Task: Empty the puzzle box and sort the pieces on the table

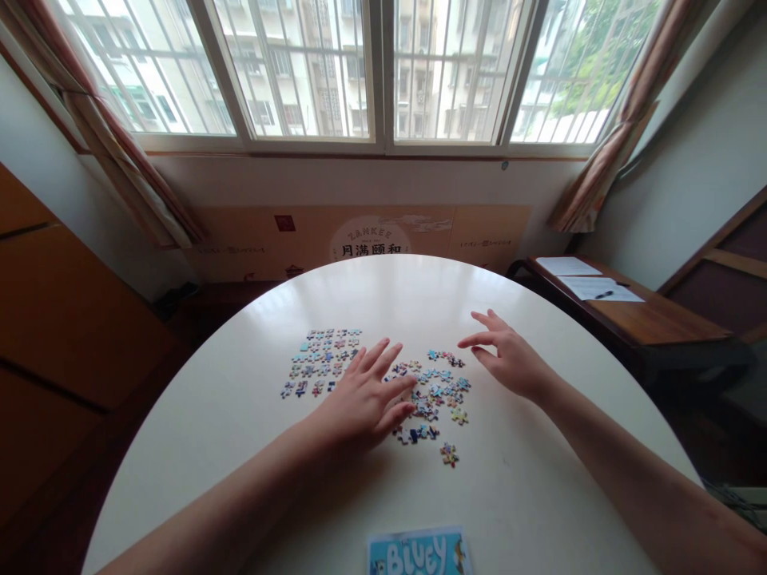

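My left hand [372, 393] reaches over the left side of a loose heap of jigsaw puzzle pieces [440, 389], fingers spread. Part of the heap is hidden under it, and whether its fingertips touch any piece I cannot tell. To its left, several puzzle pieces [308, 370] lie apart in neat rows. Off the heap's upper right is my right hand [503, 351], fingers parted and holding nothing. One multicoloured piece [449, 454] lies by itself in front of the heap.
All this is on a round white table [240, 471]. A blue card reading "Bluey" [419, 553] lies at its near edge. Beyond the table stands a printed cardboard panel [491, 231] under the window. A wooden side table [659, 319] with papers [575, 279] is at right.
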Available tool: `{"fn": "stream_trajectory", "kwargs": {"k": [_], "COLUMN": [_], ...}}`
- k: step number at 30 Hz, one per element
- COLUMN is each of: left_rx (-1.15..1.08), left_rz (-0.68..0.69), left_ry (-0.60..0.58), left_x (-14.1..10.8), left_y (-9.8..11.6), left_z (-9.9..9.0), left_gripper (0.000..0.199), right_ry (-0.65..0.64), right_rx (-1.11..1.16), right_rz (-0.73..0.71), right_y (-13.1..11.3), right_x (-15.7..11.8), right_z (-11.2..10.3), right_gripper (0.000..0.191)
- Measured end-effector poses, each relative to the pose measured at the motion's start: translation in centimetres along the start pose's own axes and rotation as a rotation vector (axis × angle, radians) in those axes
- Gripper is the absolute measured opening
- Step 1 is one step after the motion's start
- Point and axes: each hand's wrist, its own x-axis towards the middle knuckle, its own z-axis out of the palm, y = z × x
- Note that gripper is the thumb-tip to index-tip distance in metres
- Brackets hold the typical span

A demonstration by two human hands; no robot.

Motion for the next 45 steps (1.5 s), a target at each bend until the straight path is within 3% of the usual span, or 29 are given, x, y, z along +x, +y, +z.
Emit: {"fn": "stream_trajectory", "kwargs": {"k": [6, 13, 21, 45], "left_rx": [0.006, -0.015, -0.034, -0.038], "left_rz": [-0.005, -0.024, 0.016, 0.049], "left_ry": [0.019, 0.055, 0.112, 0.058], "left_x": [-0.1, -0.6, -0.8, -0.7], "left_y": [-0.1, 0.0, -0.3, -0.3], "left_z": [-0.2, -1.5, -1.7, -2.0], "left_gripper": [0.046, 0.046, 0.042, 0.036], "right_ry": [-0.099, -0.307, -0.294, -0.282], "right_rx": [-0.066, -0.084, -0.082, -0.090], "right_rz": [-0.225, -0.320, -0.302, -0.383], "right_y": [-0.5, -0.7, -0.9, -1.9], "right_x": [-0.8, -1.2, -1.2, -1.4], "right_z": [-1.8, -2.7, -2.6, -2.3], "right_gripper": [0.020, 0.024, 0.011, 0.016]}}
